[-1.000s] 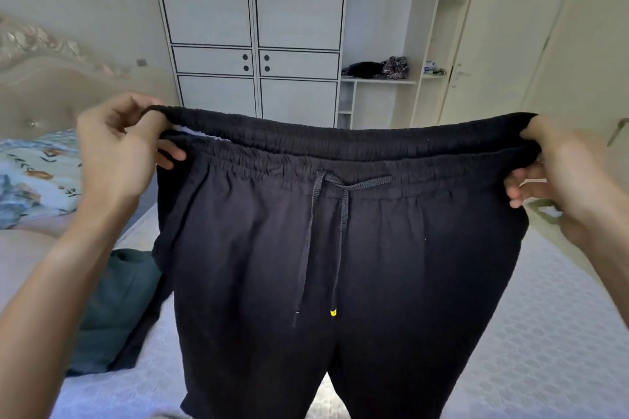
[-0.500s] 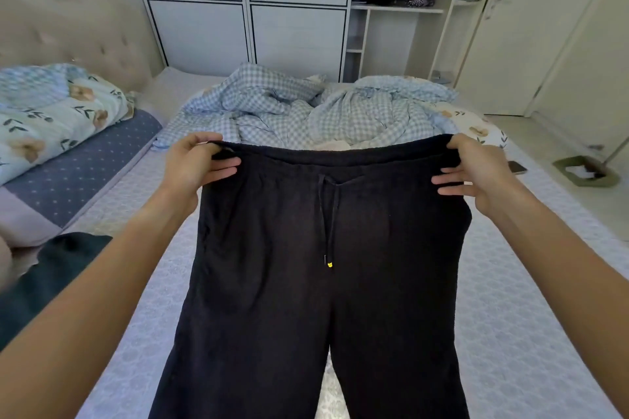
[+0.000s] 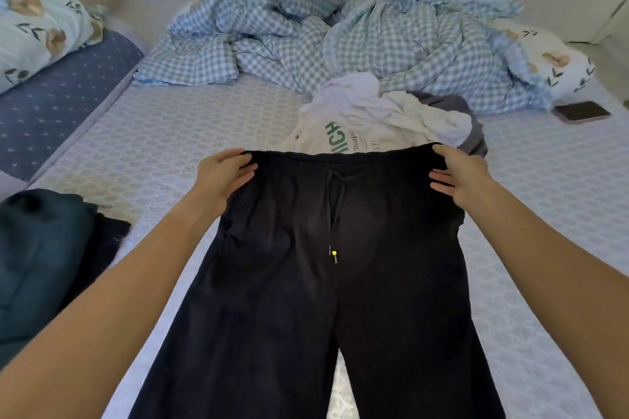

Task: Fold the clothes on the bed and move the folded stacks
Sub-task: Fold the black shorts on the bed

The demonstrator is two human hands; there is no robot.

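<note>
Black drawstring trousers are spread out in front of me over the bed, legs running toward me. My left hand grips the left end of the waistband. My right hand grips the right end. Just beyond the waistband lies a crumpled white shirt with green lettering on top of a grey garment. A dark teal garment lies at the left edge of the bed.
A rumpled blue checked duvet fills the far half of the bed. Floral pillows sit at the far left and far right. A dark phone rests on the mattress at the right.
The trousers have come down from chest height toward the bed, and my view has tipped downward. The white shirt behind the waistband has come into sight.
</note>
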